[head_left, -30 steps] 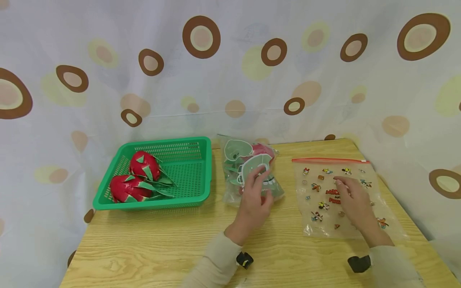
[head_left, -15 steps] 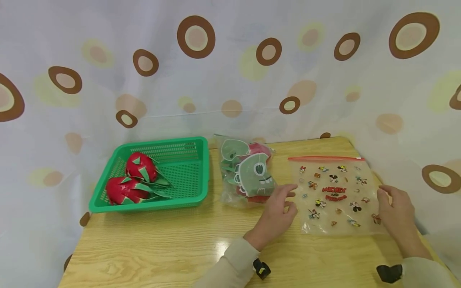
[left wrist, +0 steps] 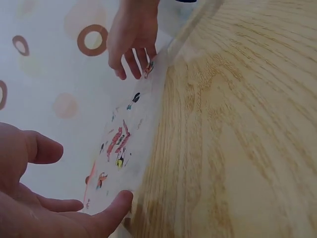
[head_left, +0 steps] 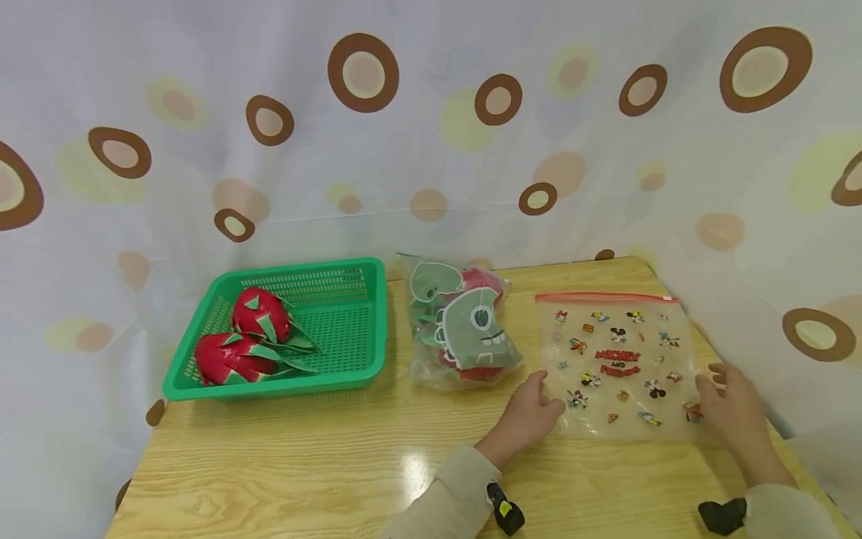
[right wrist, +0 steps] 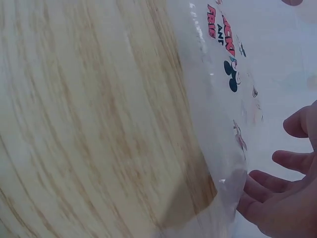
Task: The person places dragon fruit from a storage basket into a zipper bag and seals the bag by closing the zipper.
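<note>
A clear zipper bag (head_left: 619,400) with a red zip strip and small cartoon prints lies flat on the right of the table. My left hand (head_left: 528,415) is at its lower left edge, fingers loosely bent. At the opposite side, my right hand (head_left: 735,412) has its fingertips right at the bag's edge. The left wrist view shows the left thumb and fingers spread apart, with nothing between them. In the right wrist view, the right fingers (right wrist: 270,181) are bent beside the plastic's border, and the thumb stands apart from them.
Left of the zipper bag lies a dinosaur-print bag (head_left: 465,337) with red dragon fruits inside. Farther left, a green plastic basket (head_left: 377,322) holds two red dragon fruits (head_left: 261,313) with green leaves. A patterned curtain (head_left: 431,112) hangs behind the wooden table (head_left: 303,464).
My left hand has moved right, from over the dinosaur-print bag to the zipper bag's left edge. My right hand has moved from above the zipper bag to its right edge.
</note>
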The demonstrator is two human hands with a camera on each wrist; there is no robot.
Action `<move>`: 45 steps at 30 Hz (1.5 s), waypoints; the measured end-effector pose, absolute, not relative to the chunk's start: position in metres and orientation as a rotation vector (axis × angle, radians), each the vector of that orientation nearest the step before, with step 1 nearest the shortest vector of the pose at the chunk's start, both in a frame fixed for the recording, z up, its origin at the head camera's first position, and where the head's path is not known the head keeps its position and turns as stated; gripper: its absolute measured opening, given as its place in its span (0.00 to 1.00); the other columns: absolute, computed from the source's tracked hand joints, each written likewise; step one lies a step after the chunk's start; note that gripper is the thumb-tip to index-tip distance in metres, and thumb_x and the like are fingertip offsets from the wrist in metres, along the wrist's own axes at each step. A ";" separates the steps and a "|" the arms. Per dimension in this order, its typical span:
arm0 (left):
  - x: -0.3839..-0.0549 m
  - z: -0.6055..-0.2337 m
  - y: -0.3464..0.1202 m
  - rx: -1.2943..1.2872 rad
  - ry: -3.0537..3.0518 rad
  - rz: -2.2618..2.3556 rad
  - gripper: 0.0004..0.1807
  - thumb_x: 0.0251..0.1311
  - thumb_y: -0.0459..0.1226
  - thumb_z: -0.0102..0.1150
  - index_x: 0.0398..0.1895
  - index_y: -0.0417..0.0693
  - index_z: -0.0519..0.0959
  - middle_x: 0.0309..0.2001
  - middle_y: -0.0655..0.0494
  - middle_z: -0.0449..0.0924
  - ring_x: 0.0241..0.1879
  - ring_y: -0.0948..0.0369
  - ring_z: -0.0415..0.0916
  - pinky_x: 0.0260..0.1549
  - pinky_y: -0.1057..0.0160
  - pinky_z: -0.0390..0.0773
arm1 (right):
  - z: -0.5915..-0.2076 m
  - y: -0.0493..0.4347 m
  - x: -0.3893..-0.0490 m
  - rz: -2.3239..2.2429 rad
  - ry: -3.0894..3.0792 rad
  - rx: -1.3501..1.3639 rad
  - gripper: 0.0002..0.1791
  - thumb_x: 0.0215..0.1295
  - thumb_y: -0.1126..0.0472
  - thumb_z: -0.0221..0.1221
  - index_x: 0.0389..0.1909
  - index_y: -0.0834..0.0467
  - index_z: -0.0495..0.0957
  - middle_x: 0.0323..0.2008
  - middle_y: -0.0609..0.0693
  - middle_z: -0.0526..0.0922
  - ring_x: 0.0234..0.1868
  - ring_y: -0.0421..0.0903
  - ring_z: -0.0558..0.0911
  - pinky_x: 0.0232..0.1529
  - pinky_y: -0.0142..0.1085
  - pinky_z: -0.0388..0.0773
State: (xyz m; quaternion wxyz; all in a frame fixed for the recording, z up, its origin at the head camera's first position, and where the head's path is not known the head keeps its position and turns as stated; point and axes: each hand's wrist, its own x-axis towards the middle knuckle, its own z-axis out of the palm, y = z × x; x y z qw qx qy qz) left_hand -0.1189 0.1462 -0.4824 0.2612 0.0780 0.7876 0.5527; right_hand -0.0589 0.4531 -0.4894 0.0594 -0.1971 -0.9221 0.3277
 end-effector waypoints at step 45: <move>-0.123 -0.477 0.118 0.532 2.092 1.721 0.19 0.72 0.35 0.52 0.59 0.68 0.71 0.47 0.65 0.80 0.45 0.72 0.75 0.47 0.71 0.76 | -0.464 0.421 -0.049 2.021 -1.714 -0.326 0.08 0.71 0.72 0.52 0.43 0.58 0.75 0.37 0.41 0.86 0.34 0.33 0.84 0.36 0.21 0.81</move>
